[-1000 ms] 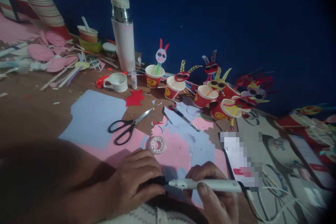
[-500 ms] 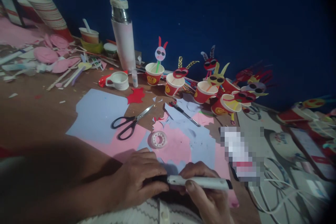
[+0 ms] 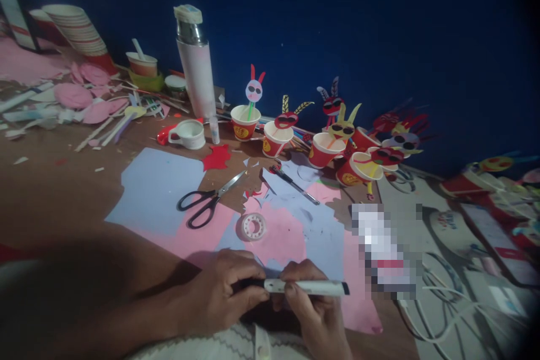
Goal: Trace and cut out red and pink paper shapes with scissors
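Observation:
A white marker [image 3: 318, 287] with a black cap [image 3: 253, 283] lies sideways between my hands, low in front of my body. My left hand [image 3: 228, 287] is closed around the black cap end. Thumb and fingers of my right hand [image 3: 306, 304] pinch the white barrel, whose dark tip end points right. Beneath and beyond the hands lie pink paper [image 3: 278, 236] and blue paper [image 3: 164, 191]. On the sheets sit a roll of tape [image 3: 253, 227], black-handled scissors [image 3: 206, 201] and a black pen [image 3: 295, 185].
Red paper cups [image 3: 327, 149] holding paper puppets stand along the back. Behind is a white flask [image 3: 196, 67], with a small cup [image 3: 187, 134] nearby. Stacked cups [image 3: 80, 28] and pink scraps [image 3: 73, 95] fill the left. A phone [image 3: 382, 244] and white cables [image 3: 442, 309] lie right.
My right hand has moved left, closer to my left hand, and the marker's right end has shifted left too. Both hands still hold the marker. The view has shifted slightly.

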`<state>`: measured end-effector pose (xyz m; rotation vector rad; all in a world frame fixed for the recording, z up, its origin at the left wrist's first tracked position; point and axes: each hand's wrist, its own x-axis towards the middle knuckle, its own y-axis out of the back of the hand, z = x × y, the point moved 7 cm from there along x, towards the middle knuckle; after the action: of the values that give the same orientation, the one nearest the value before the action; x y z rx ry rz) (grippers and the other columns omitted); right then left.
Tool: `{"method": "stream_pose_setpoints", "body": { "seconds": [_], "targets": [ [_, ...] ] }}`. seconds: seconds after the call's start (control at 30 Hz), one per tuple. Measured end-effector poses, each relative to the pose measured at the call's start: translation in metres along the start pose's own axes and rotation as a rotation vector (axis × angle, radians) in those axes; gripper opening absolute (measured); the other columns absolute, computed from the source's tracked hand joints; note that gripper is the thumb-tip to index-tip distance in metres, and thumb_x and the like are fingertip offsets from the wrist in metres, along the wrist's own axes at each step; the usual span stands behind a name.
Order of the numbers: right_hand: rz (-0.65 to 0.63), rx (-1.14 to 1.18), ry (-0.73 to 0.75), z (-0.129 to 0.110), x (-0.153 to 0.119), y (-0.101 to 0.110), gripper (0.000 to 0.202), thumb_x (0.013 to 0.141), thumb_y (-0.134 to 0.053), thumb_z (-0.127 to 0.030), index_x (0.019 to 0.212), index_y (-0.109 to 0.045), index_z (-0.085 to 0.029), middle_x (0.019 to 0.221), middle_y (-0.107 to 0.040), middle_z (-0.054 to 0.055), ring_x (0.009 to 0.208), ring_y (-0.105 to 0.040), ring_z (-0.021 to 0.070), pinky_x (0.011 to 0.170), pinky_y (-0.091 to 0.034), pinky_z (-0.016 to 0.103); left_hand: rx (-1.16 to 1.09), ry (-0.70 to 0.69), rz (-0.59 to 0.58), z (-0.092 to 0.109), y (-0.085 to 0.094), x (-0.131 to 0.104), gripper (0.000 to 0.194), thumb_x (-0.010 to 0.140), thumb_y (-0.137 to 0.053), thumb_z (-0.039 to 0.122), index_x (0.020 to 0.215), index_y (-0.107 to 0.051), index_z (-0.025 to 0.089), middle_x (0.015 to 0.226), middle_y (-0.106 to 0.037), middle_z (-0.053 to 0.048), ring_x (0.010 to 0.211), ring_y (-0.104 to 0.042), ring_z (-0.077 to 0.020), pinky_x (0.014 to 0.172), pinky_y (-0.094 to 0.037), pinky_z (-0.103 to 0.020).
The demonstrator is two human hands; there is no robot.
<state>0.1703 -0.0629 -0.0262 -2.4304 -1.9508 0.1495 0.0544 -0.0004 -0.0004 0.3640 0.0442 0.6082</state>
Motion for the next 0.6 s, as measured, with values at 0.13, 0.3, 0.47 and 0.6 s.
{"method": "stream_pose_setpoints", "body": {
  "seconds": [0.13, 0.3, 0.47, 0.6],
  "targets": [
    [-0.088, -0.043, -0.037, -0.002, 0.01, -0.003, 0.014, 0.086, -0.055, -0.031, 0.078, -0.058, -0.02, 0.063, -0.06, -0.001, 0.057, -0.055, 0.0126, 0.053, -0.043, 0.024, 0.089, 0.061, -0.017, -0.005, 0.006, 0.001, 0.019, 0.085, -0.052, 0.026, 0.078, -0.066, 0.015, 0.068, -0.062, -0.001, 0.062, -0.056, -0.0113, 0.061, -0.04, -0.02],
    [-0.276, -0.22, -0.02, -0.016, 0.028, 0.003, 0.026, 0.083, -0.061, -0.032, 0.106, -0.058, -0.023, 0.076, -0.064, 0.001, 0.069, -0.059, 0.0155, 0.062, -0.048, 0.026, 0.34, 0.156, 0.12, -0.02, 0.06, 0.011, 0.02, 0.087, -0.05, 0.03, 0.091, -0.067, 0.021, 0.079, -0.067, 0.001, 0.07, -0.059, -0.0116, 0.064, -0.042, -0.019],
    [-0.137, -0.919, 0.25, -0.036, 0.076, 0.045, 0.017, 0.088, -0.051, -0.026, 0.095, -0.065, -0.02, 0.088, -0.068, 0.005, 0.076, -0.063, 0.0173, 0.068, -0.048, 0.026, 0.861, 0.197, 0.337, -0.032, 0.131, 0.031, 0.03, 0.091, -0.041, 0.037, 0.094, -0.065, 0.019, 0.082, -0.066, -0.003, 0.078, -0.058, -0.0168, 0.069, -0.042, -0.026],
    [0.003, -1.403, 0.373, -0.032, 0.115, 0.069, 0.02, 0.089, -0.049, -0.024, 0.094, -0.067, -0.019, 0.094, -0.067, 0.008, 0.088, -0.061, 0.0237, 0.075, -0.044, 0.032, 1.087, 0.257, 0.353, -0.041, 0.142, 0.045, 0.033, 0.092, -0.037, 0.03, 0.082, -0.065, 0.016, 0.08, -0.065, -0.008, 0.083, -0.058, -0.0215, 0.072, -0.042, -0.031]
  ]
}}
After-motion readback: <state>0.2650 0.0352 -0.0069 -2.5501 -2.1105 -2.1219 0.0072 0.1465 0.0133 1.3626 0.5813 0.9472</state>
